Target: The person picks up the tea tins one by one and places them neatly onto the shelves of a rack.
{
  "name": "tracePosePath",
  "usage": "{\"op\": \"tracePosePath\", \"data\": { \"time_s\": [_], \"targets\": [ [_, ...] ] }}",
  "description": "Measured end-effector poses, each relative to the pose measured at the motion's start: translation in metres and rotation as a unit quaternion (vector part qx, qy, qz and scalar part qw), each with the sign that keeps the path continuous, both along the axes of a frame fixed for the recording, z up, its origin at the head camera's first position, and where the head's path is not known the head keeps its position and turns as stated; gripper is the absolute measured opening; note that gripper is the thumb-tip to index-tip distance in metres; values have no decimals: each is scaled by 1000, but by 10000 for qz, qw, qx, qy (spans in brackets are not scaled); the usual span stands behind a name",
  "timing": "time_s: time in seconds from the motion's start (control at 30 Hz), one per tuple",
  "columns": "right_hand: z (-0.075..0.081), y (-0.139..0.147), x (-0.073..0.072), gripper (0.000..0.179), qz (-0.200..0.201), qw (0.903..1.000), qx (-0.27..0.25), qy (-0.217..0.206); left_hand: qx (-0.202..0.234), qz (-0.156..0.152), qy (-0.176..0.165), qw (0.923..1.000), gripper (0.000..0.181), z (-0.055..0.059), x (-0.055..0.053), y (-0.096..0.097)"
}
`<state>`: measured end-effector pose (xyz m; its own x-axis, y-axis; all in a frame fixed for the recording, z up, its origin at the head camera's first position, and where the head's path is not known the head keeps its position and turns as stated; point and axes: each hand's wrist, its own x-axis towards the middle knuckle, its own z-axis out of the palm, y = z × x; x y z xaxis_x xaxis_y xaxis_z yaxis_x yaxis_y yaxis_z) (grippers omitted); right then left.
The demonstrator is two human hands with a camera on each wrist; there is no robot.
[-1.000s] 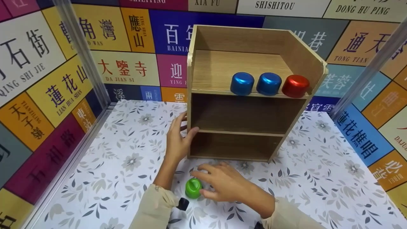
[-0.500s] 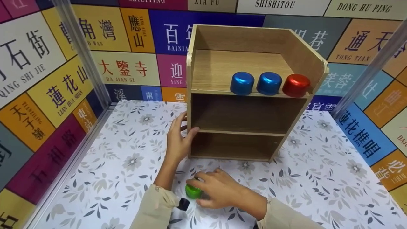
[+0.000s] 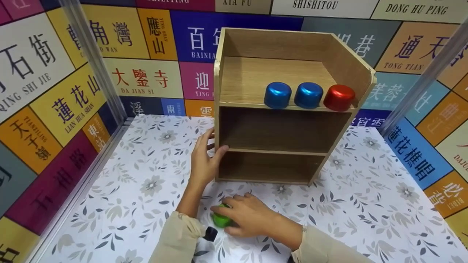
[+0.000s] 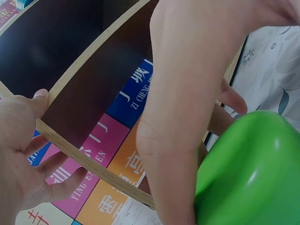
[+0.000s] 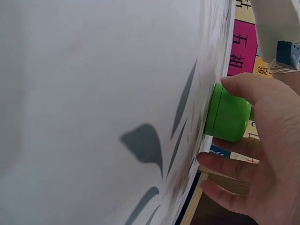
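Note:
A small wooden shelf unit (image 3: 274, 151) stands on the table. My left hand (image 3: 204, 159) grips its left side panel, the thumb at the front edge and the fingers along the outer face, as the left wrist view also shows. In front of the shelf is a small green round object (image 3: 221, 220), a short cylinder with a seam near its base. My right hand (image 3: 252, 215) holds it between thumb and index finger, the other fingers spread beside it. Part of its top is hidden by that hand. In the right wrist view the green object (image 5: 229, 112) sits upright against the tablecloth.
Two shiny blue rounded cylinders (image 3: 278, 95) and a red one (image 3: 339, 98) stand in a row along the front edge of the shelf's top level. A floral cloth (image 3: 146, 204) covers the table. Clear panels with metal-like corner posts (image 3: 97, 65) stand at both sides.
My right hand has moved down and left, from beside the green object to over and around it. The left hand and the shelf have stayed in place.

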<state>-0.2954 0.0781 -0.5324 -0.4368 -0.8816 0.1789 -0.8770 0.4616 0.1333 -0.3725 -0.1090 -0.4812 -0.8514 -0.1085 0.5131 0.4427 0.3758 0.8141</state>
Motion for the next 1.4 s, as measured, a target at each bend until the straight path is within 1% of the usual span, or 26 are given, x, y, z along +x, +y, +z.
{"op": "tracePosePath", "data": {
  "time_s": [0.13,0.5,0.9,1.1,1.27,1.4],
  "targets": [
    [-1,-1,-1,63,-24,10000,54,61,-16,-1,61,10000,60,-1,-1,0],
    [-3,-1,-3,61,-113,9998,114,-145,81,-51,-39,9999,59,0,0,1],
    [-3,-1,-4,59,-37,9999,153,37,44,-19,-109,9999,61,1,1,1],
    [1,3,-6,59,-177,9996,174,-135,-52,20,-35,10000,61,2,1,0],
    [4,5,-6,59,-231,9992,123,-312,4,23,-87,10000,60,2,1,0],
    [7,8,-6,59,-308,9987,35,-404,26,-28,-60,10000,61,1,0,0]
  ]
}}
